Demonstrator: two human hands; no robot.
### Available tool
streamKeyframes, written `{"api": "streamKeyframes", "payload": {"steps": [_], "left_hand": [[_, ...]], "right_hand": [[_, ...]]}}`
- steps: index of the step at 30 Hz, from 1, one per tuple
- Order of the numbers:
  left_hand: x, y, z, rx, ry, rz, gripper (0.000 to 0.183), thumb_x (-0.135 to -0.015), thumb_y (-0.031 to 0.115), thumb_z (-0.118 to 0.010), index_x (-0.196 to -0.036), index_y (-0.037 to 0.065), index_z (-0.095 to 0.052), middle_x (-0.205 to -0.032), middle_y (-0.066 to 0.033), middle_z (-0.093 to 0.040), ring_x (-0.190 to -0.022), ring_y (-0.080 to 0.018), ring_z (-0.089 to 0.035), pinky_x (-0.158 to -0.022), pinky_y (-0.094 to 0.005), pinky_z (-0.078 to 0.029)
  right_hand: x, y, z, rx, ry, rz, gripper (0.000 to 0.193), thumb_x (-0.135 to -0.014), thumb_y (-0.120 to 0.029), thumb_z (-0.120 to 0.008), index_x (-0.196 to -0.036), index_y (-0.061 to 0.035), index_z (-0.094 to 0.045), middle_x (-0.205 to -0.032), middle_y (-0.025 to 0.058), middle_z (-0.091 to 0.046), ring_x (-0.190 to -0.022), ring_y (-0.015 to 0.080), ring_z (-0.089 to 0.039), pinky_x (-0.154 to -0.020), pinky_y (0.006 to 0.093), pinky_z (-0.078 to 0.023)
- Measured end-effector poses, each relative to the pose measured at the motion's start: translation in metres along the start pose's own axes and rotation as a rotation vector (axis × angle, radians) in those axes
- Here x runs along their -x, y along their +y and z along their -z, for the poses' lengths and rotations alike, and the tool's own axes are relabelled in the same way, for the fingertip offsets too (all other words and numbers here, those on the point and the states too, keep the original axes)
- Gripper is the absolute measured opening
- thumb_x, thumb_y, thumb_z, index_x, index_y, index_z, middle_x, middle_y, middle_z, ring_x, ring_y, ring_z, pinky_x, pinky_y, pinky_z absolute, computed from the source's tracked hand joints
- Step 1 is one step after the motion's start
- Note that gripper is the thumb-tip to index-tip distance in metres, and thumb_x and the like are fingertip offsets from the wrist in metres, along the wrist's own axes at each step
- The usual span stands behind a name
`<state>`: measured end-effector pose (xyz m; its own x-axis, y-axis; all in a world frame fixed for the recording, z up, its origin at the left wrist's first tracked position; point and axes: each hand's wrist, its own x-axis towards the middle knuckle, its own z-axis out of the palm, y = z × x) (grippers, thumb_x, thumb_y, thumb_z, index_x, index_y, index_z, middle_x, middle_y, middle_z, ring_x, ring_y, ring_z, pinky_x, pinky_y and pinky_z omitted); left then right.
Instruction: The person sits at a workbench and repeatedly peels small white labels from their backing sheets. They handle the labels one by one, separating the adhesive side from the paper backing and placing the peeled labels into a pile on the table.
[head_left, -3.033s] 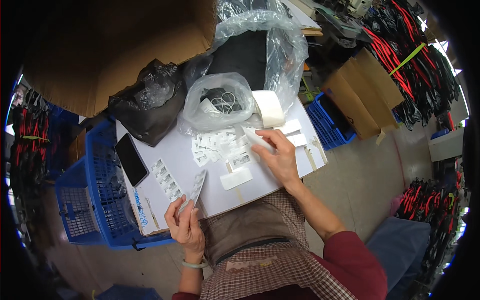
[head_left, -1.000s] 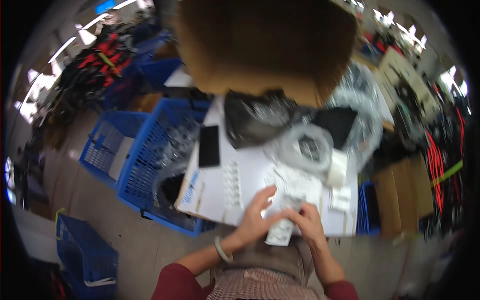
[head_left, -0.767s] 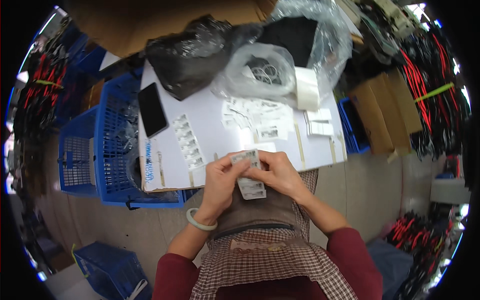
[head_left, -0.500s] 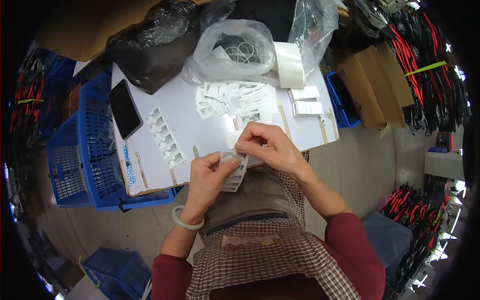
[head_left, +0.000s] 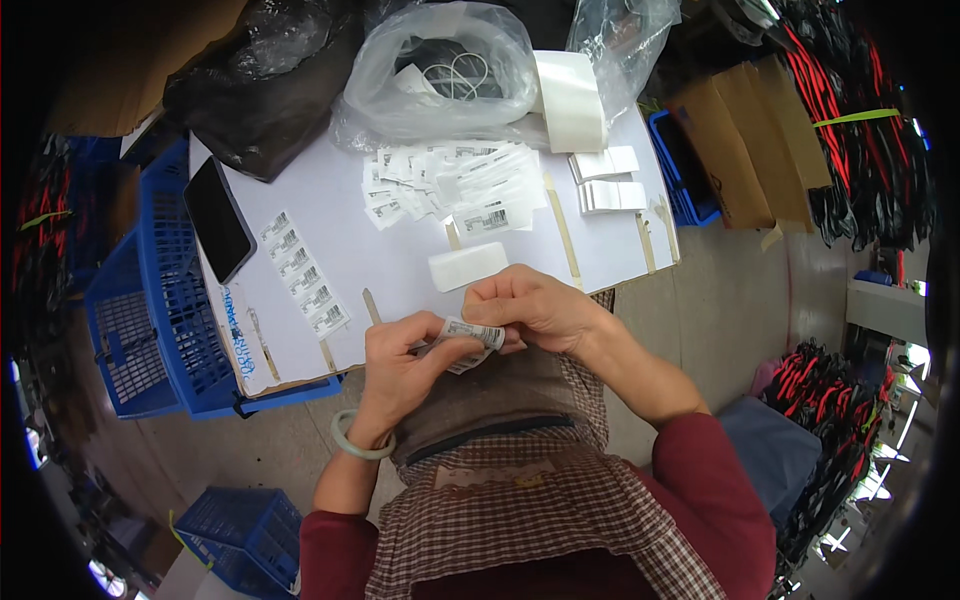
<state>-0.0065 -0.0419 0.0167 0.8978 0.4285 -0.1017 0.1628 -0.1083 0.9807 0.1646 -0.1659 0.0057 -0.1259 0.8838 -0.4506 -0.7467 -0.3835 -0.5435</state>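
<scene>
A strip of white barcode labels (head_left: 478, 334) is bent between my two hands at the table's near edge. My left hand (head_left: 408, 362) grips it from the left, thumb across its front. My right hand (head_left: 540, 312) is closed at the strip's upper right, thumb and index finger pinched by its edge; whether a label is coming loose there, I cannot tell. Just beyond my fingers a blank white card (head_left: 468, 267) lies on the table. Farther back is a loose pile of printed white tags (head_left: 450, 185). To the left lies another label strip (head_left: 305, 275).
On the white tabletop (head_left: 385, 262) are a black phone (head_left: 219, 220), stacks of white cards (head_left: 610, 196), a label roll (head_left: 572, 100), a clear bag (head_left: 360, 95) with white loops and a black bag (head_left: 260, 110). Blue baskets (head_left: 165, 280) flank the left side; a cardboard box (head_left: 750, 150) stands right.
The strip, hanging flat before, is now bent up between my fingers. My right hand has shifted slightly down and right, uncovering the blank card. The view has moved a little.
</scene>
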Motion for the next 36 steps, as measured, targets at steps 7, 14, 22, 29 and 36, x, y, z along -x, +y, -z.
{"api": "streamKeyframes", "payload": {"steps": [7,14,22,29,36], "left_hand": [[0.011,-0.012,-0.007,-0.007,0.060,-0.009,0.022,-0.081,0.011,-0.080,-0.084,0.001,-0.061,-0.071,-0.0078,-0.072,-0.063,-0.0068,-0.065,-0.054,-0.0200,-0.048],[0.016,0.003,-0.022,0.320,0.173,0.182,0.024,-0.088,0.003,-0.071,-0.109,-0.002,-0.060,-0.084,-0.0086,-0.073,-0.076,-0.0093,-0.068,-0.065,-0.0209,-0.052],[0.020,-0.005,-0.019,0.411,0.096,0.231,0.025,-0.093,0.001,-0.065,-0.116,-0.004,-0.058,-0.095,-0.0120,-0.071,-0.083,-0.0103,-0.068,-0.068,-0.0203,-0.054],[0.020,-0.004,-0.017,0.416,0.096,0.253,0.020,-0.092,0.002,-0.066,-0.108,-0.005,-0.055,-0.093,-0.0125,-0.072,-0.081,-0.0093,-0.068,-0.066,-0.0199,-0.053],[0.027,-0.014,0.010,0.306,0.128,0.458,0.015,-0.089,0.000,-0.067,-0.101,-0.005,-0.058,-0.088,-0.0121,-0.073,-0.076,-0.0109,-0.068,-0.066,-0.0212,-0.053]], "right_hand": [[0.005,0.004,-0.004,0.053,0.032,0.025,0.024,-0.093,-0.021,-0.067,-0.079,-0.0015,-0.064,-0.062,-0.0018,-0.055,-0.049,0.0042,-0.048,-0.043,0.0198,-0.039],[0.013,0.016,-0.015,0.252,0.385,0.149,0.020,-0.095,-0.019,-0.065,-0.087,-0.0008,-0.067,-0.065,-0.0018,-0.058,-0.055,0.0053,-0.052,-0.049,0.0186,-0.041],[0.025,0.019,-0.019,0.891,0.526,0.676,0.022,-0.077,0.000,-0.076,-0.097,-0.0038,-0.069,-0.112,0.0079,-0.056,-0.098,0.0175,-0.057,-0.080,0.0287,-0.049],[0.021,0.020,-0.026,1.120,0.524,0.786,0.024,-0.070,0.003,-0.079,-0.089,-0.0031,-0.066,-0.114,0.0094,-0.057,-0.107,0.0246,-0.055,-0.084,0.0336,-0.050],[0.022,-0.002,-0.004,0.470,0.604,0.780,0.013,-0.081,-0.001,-0.074,-0.087,-0.0006,-0.062,-0.111,0.0150,-0.063,-0.093,0.0169,-0.062,-0.077,0.0290,-0.051]]}}
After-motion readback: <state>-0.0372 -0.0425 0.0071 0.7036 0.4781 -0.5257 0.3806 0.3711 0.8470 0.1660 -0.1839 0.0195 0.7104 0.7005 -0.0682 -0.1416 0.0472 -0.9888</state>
